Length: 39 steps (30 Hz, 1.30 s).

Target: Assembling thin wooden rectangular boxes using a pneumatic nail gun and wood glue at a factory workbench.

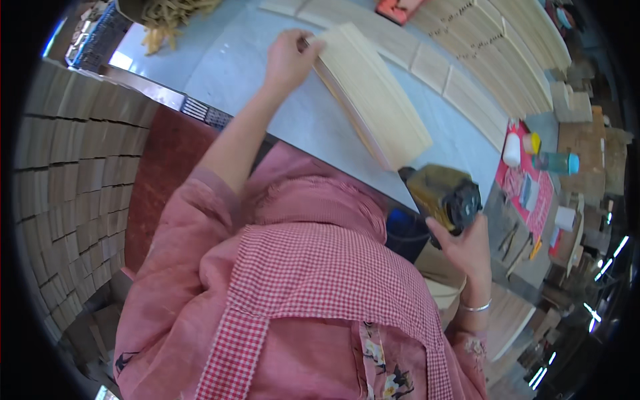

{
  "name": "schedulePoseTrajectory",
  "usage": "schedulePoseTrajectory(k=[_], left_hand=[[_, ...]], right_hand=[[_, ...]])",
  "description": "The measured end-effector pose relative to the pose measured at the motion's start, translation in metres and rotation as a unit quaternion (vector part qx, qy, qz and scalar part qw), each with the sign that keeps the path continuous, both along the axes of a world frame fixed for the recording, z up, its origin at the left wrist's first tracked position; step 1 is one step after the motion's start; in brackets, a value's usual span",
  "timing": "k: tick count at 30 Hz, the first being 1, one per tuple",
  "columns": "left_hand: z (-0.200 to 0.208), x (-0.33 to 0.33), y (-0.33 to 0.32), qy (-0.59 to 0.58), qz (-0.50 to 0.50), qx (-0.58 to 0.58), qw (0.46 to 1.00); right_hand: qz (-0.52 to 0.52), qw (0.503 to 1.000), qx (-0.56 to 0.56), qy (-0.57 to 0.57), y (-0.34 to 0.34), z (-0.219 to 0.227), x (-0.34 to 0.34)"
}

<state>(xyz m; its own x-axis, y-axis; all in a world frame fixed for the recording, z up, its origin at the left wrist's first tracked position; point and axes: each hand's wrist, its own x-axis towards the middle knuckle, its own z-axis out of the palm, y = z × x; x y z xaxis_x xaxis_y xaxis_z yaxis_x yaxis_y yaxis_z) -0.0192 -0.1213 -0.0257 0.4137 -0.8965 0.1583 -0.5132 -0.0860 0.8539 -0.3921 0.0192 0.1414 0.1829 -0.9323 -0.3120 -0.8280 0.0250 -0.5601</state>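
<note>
A bundle of pale wooden slats (377, 90) lies slantwise on the blue-white tabletop (220, 73), its near end close to the table's front edge. At its far left corner, my left hand (291, 57) is closed, with bent fingers and thumb against the wood. My right hand (465, 245) grips what looks like a packing tape dispenser (439, 189), olive-yellow with a black round end. Its front tip is just off the bundle's near end. Part of the dispenser's handle is hidden by my fingers.
Behind the bundle runs a row of flat wooden pieces (430, 67). Stacked, marked slats (493, 50) fill the far right. Tan curled strips (163, 23) lie far left. A white bottle (512, 150) and a teal bottle (557, 163) are to the right. Piled wood (60, 180) lines the left.
</note>
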Motion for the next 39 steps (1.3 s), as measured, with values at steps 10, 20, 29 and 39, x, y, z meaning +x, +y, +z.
schedulePoseTrajectory(k=[10, 20, 29, 39], left_hand=[[-0.004, 0.003, -0.007, 0.048, 0.001, -0.048, 0.998], [0.001, -0.002, -0.005, 0.078, 0.047, -0.055, 0.994], [0.011, -0.008, -0.003, 0.057, 0.064, -0.038, 0.996], [0.005, 0.002, -0.014, 0.074, 0.047, -0.044, 0.995]], right_hand=[[0.015, 0.999, 0.021, 0.037, -0.022, 0.012, 0.012], [0.031, 0.999, 0.004, 0.039, -0.026, 0.012, 0.008], [0.024, 0.999, -0.034, 0.018, -0.025, 0.008, 0.011], [-0.003, 0.999, -0.038, -0.022, -0.028, 0.024, 0.008]])
